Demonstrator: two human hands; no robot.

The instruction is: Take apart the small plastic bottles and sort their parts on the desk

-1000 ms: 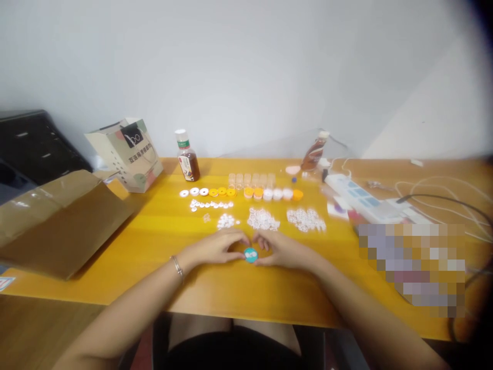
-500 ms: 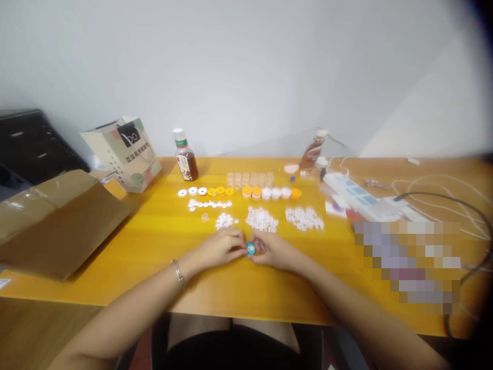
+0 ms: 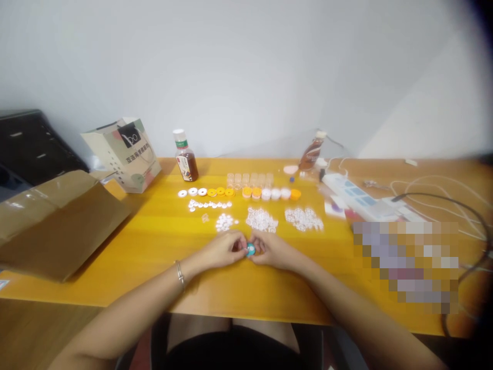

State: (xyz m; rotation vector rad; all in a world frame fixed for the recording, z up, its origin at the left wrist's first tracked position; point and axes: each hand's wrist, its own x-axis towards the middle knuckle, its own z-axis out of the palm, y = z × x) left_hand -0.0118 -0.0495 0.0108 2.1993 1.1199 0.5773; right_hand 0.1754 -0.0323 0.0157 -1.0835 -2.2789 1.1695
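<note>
Above the table's near half, my two hands meet at a small round teal cap-like piece (image 3: 250, 249) with a whitish middle. My right hand (image 3: 271, 251) pinches it from the right, fingers curled behind. From the left, the closed thumb and fingertips of my left hand (image 3: 229, 250) press against its edge; whether they hold a tiny part too is unclear. Just beyond the hands lie a pile of small white round pieces (image 3: 224, 222), a heap of clear-white rings (image 3: 262, 220) and another heap of whitish rings (image 3: 304, 219).
Farther back run a row of white and yellow discs (image 3: 220, 190), a row of yellow and white caps (image 3: 266, 193) and clear cups (image 3: 250, 180). Two bottles (image 3: 186, 162) (image 3: 313, 151) stand behind. Left are a brown paper bag (image 3: 57, 226) and a printed bag (image 3: 131, 159); right, a power strip (image 3: 350, 192) with cables.
My left fingers have shifted slightly at the teal piece's left edge, with the index finger more curled. My right hand stays in place.
</note>
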